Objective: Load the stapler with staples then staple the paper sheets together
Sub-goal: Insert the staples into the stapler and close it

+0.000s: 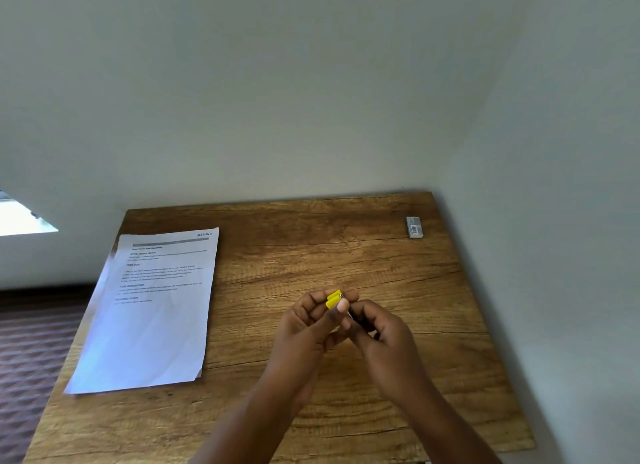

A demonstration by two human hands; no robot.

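A small yellow stapler (pixel 333 299) is held above the middle of the wooden table (pixel 311 255). My left hand (pixel 308 328) grips its yellow front end, thumb on top. My right hand (pixel 377 328) curls round its dark rear part, which is mostly hidden by the fingers. The printed paper sheets (pixel 152 311) lie flat on the table's left side, overhanging its left edge a little. A small grey staple box (pixel 414 227) sits at the far right corner of the table. No loose staples show.
The table stands in a corner, with pale walls along its far and right edges. Patterned floor lies to the left beyond the paper. A bright window patch (pixel 20 217) shows at the far left.
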